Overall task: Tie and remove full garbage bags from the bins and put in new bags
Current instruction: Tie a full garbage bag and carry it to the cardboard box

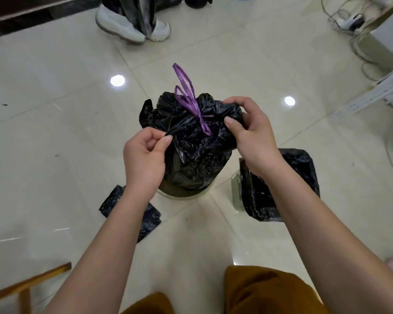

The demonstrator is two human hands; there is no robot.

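A full black garbage bag [194, 155] stands in a small round pale bin [184, 196] on the floor in front of me. Its gathered top is bound with a purple drawstring [187, 98] whose loops stick up. My left hand [144, 157] pinches a fold of the bag's plastic on the left side. My right hand [251, 134] grips the bunched top on the right side. A second bin lined with a black bag [304, 173] stands just to the right, partly behind my right forearm. A folded black bag [114, 200] lies flat on the floor to the left.
Glossy cream floor tiles [55, 132] surround the bins. Another person's white shoes [132, 28] stand at the far top. Cables and a power strip [349, 21] lie at top right by white furniture [372, 91]. A wooden chair edge [25, 284] sits at bottom left.
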